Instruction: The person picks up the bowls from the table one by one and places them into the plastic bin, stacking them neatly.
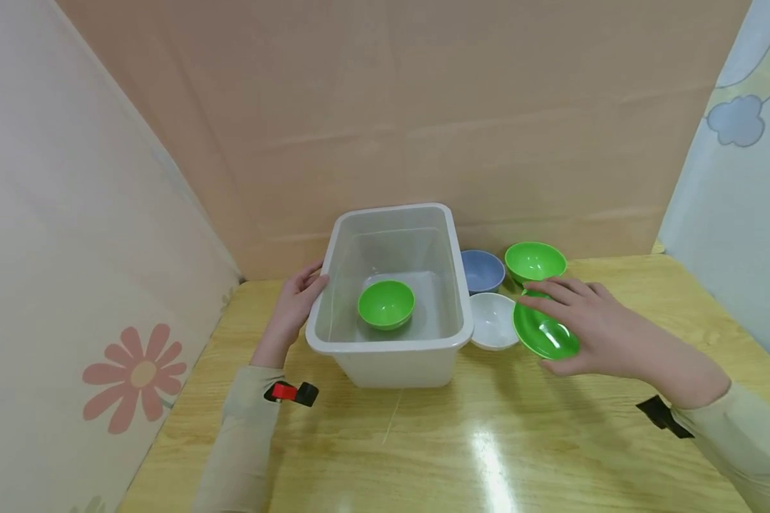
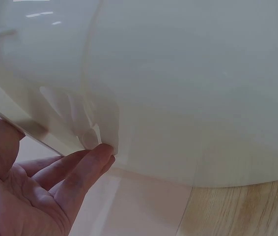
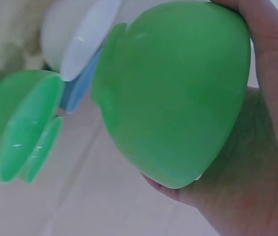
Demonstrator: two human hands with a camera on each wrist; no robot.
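Right hand (image 1: 599, 328) grips a tilted green bowl (image 1: 544, 331); left hand (image 1: 295, 303) rests flat, fingers straight, on the tub (image 1: 391, 356).
The held bowl sits just right of the tub, beside a white bowl (image 1: 493, 320), with a blue bowl (image 1: 483, 269) and another green bowl (image 1: 535, 261) behind. A third green bowl (image 1: 386, 304) lies inside the tub on the wooden table (image 1: 488, 442).

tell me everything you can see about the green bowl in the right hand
The green bowl is glossy, round and looks like plastic, with a low foot ring under its base. The right hand grips it from outside, fingers over the far rim and thumb below, holding it tilted so its empty inside faces the white bowl and the tub. It appears lifted off the wooden table.
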